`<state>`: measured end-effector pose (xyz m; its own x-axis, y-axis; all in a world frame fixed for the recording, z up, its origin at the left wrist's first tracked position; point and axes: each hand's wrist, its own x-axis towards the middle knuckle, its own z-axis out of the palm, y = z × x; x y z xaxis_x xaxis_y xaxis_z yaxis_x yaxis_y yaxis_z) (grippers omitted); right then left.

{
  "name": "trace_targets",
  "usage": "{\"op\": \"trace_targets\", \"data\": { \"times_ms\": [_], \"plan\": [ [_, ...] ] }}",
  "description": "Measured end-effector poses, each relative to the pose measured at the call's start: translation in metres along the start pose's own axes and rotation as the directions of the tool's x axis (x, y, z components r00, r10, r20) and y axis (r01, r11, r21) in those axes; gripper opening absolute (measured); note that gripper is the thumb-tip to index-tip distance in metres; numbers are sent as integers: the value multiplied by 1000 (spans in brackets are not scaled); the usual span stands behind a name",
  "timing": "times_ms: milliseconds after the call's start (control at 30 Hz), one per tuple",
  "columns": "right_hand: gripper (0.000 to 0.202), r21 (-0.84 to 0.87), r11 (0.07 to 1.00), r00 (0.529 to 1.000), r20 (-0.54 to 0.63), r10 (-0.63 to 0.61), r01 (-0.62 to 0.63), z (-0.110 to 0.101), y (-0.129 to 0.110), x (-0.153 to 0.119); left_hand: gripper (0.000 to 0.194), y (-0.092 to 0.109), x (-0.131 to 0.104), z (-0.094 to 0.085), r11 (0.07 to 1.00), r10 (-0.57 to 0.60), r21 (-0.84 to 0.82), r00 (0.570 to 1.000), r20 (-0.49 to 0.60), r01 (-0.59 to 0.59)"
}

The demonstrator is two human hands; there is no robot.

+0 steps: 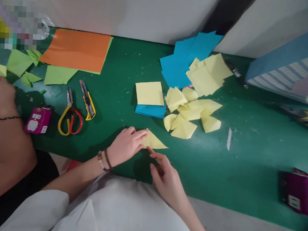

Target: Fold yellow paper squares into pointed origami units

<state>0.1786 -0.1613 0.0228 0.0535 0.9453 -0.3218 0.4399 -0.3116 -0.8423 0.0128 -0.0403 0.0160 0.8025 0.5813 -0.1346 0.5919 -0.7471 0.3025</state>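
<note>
A pale yellow sheet folded into a triangle [155, 141] lies on the green table near its front edge. Its left part is under the fingers of my left hand [125, 145], which rests flat with fingers stretched out. My right hand [167, 176] touches the lower edge of the triangle with its index finger. Its thumb stands apart, the other fingers curl in, and nothing shows between them. Just beyond lies a pad of yellow square paper [150, 93] on blue paper [150, 111]. Several folded yellow pieces [184, 126] are loosely heaped to its right.
Scissors [70, 116], a yellow utility knife [88, 101] and a purple box [39, 120] lie left. Behind are orange paper [77, 49], blue sheets [182, 58] and yellow sheets [207, 77]. Pliers [305, 116] lie right. A co-worker's arm [10, 149] rests at far left.
</note>
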Motion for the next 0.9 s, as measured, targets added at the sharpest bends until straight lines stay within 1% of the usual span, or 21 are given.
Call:
{"op": "trace_targets", "data": {
  "times_ms": [167, 267, 400, 467, 533, 567, 600, 667, 700, 767, 833, 900],
  "plan": [
    [14, 109, 988, 990, -76, 115, -106, -9, 8, -3, 38, 0, 0, -1, 1000, 5, 7, 1000, 0, -5],
    [14, 124, 980, 977, -125, 174, -159, -18, 13, -5, 37, 0, 0, 0, 1000, 7, 9, 1000, -8, -7],
    [16, 115, 976, 957, -206, 205, -185, -28, 21, -9, 36, 0, 0, 0, 1000, 14, 8, 1000, -19, -14],
    [16, 71, 982, 953, -241, 185, -173, -32, 26, -11, 36, -1, 1, -2, 1000, 24, -4, 1000, -19, -24],
    [17, -72, 990, 950, -298, 96, -122, -33, 29, -9, 35, -2, 2, -5, 999, 39, -10, 999, -10, -40],
    [16, -178, 980, 942, -336, 18, -83, -33, 29, -6, 35, -3, 2, -7, 999, 52, -6, 999, 0, -52],
    [15, -297, 954, 924, -376, -77, -42, -31, 29, -3, 35, -4, 3, -10, 998, 66, 2, 998, 13, -66],
    [11, -519, 854, 871, -408, -274, 25, -25, 27, 7, 37, -7, 5, -15, 995, 97, 22, 994, 41, -98],
    [9, -599, 799, 848, -397, -350, 50, -21, 25, 13, 38, -9, 6, -17, 993, 112, 30, 992, 56, -113],
    [11, -708, 699, 831, -329, -449, 97, -13, 23, 24, 40, -13, 7, -20, 989, 137, 36, 987, 82, -140],
    [14, -765, 629, 835, -254, -489, 135, -4, 20, 32, 41, -18, 8, -21, 985, 161, 41, 981, 110, -166],
    [17, -789, 593, 840, -205, -503, 162, 2, 18, 37, 44, -22, 9, -20, 980, 185, 44, 974, 132, -192]
  ]
}}
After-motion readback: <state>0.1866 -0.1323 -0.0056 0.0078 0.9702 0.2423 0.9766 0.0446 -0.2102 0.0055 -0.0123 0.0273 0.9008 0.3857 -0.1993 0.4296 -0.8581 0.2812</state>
